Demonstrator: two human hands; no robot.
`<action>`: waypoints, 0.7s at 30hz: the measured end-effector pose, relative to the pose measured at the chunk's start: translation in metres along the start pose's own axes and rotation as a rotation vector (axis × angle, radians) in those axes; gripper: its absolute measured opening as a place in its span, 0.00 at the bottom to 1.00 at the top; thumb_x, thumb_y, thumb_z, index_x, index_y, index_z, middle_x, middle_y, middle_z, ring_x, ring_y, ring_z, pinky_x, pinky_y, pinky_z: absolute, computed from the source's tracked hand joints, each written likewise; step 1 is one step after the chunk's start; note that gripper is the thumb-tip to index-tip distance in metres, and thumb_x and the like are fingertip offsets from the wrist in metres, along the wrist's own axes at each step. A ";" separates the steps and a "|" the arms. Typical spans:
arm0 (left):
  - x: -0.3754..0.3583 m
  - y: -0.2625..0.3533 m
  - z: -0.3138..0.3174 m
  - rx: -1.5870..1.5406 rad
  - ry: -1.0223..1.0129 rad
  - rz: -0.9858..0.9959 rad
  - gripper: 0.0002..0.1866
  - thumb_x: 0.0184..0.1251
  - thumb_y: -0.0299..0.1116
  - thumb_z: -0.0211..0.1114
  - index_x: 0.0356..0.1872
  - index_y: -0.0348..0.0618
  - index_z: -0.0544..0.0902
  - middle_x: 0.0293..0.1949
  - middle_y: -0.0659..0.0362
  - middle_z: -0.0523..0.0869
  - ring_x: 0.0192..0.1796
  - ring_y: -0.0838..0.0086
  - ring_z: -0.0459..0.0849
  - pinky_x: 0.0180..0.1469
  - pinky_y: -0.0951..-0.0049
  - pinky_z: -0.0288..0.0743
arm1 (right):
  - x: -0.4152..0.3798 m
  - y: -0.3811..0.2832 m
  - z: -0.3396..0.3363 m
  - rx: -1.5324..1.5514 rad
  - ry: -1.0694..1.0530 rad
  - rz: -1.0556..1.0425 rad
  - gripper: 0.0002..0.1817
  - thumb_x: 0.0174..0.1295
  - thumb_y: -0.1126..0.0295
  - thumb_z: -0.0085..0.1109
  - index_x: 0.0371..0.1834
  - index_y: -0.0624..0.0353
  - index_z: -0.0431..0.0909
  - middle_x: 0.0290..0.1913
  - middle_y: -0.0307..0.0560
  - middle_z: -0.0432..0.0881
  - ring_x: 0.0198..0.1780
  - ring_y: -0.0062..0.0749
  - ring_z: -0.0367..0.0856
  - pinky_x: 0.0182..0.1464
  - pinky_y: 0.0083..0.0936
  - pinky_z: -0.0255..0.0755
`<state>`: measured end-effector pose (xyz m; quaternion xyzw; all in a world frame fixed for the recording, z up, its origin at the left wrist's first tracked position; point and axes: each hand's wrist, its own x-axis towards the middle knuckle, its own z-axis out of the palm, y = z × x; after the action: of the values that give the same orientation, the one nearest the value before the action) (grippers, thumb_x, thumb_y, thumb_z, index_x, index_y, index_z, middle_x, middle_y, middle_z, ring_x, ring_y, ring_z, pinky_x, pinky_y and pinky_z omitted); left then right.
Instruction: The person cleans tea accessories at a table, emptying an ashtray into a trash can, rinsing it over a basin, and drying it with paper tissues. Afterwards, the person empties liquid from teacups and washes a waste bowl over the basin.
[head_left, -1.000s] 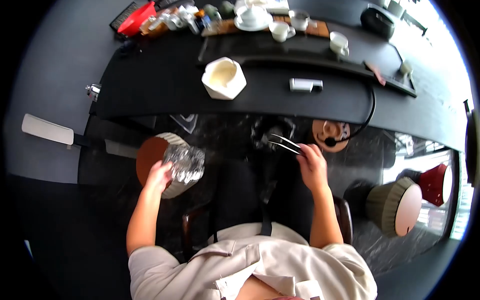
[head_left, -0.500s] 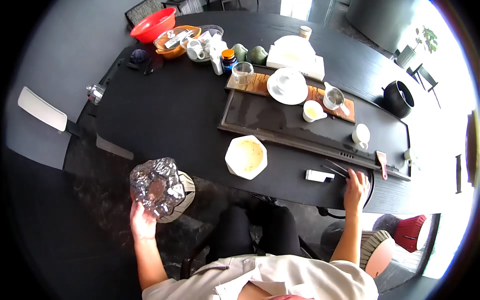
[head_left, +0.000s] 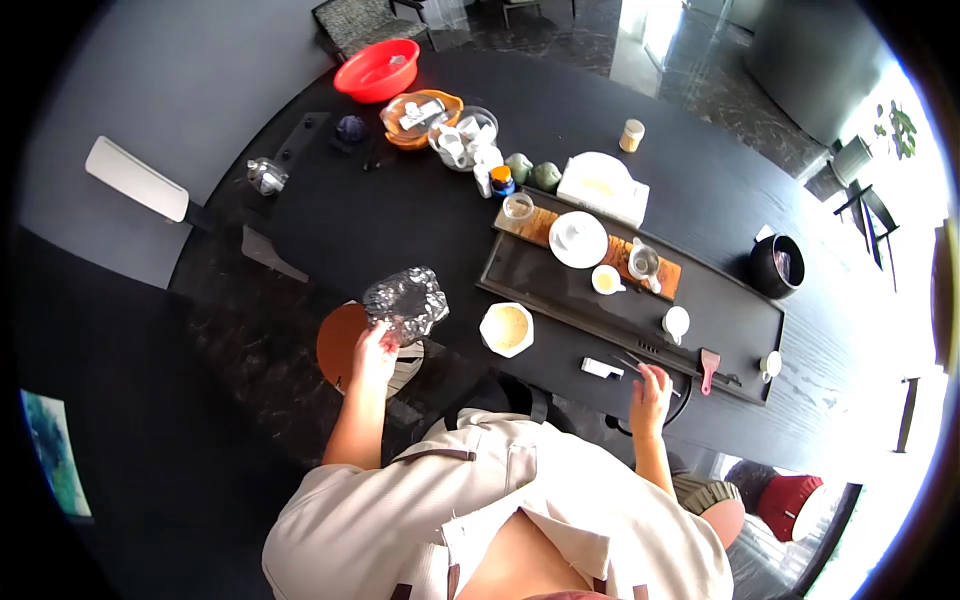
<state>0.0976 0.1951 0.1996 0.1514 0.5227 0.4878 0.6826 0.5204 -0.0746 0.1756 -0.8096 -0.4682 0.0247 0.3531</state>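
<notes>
My left hand grips the edge of a clear, wavy-rimmed glass bowl, held near the left front edge of the table. On the table, my right hand rests with its fingers loosely stretched and apart, right beside thin metal tweezers. A small white box with a dark end lies to the left of those fingers. Between my hands stands a white faceted bowl with pale yellowish contents.
Beyond lies a dark tea tray bearing a lidded white gaiwan, cups, a pitcher and a red-handled brush. Farther left stand a red basin and an orange bowl. A black pot is at right. Stools flank me.
The glass bowl in my left hand has moved up and right, toward the table edge. My body leans farther forward and the view has shifted. My right hand stays by the tweezers.
</notes>
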 end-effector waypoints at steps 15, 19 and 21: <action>0.149 -0.013 0.018 0.149 -0.103 -0.189 0.03 0.68 0.31 0.62 0.39 0.48 0.78 0.32 0.63 0.83 0.30 0.79 0.79 0.30 0.79 0.74 | 0.009 -0.105 0.100 0.266 -0.207 0.185 0.20 0.60 0.78 0.58 0.57 0.58 0.74 0.41 0.53 0.81 0.38 0.37 0.81 0.42 0.27 0.76; 0.187 0.019 0.016 0.276 -0.302 -0.274 0.04 0.69 0.32 0.60 0.42 0.47 0.78 0.36 0.61 0.85 0.36 0.77 0.83 0.39 0.75 0.78 | -0.014 -0.144 0.136 0.236 -0.270 0.644 0.48 0.49 0.71 0.73 0.73 0.56 0.55 0.59 0.52 0.70 0.44 0.35 0.78 0.46 0.29 0.77; 0.211 0.032 0.014 0.318 -0.403 -0.339 0.07 0.69 0.31 0.59 0.46 0.46 0.77 0.40 0.60 0.85 0.39 0.76 0.83 0.41 0.74 0.79 | -0.009 -0.179 0.152 0.222 -0.268 0.707 0.55 0.46 0.69 0.76 0.75 0.54 0.48 0.63 0.55 0.65 0.53 0.43 0.75 0.54 0.34 0.74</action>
<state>0.0888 0.3885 0.1087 0.2605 0.4644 0.2394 0.8119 0.3260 0.0574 0.1657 -0.8676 -0.1967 0.3006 0.3439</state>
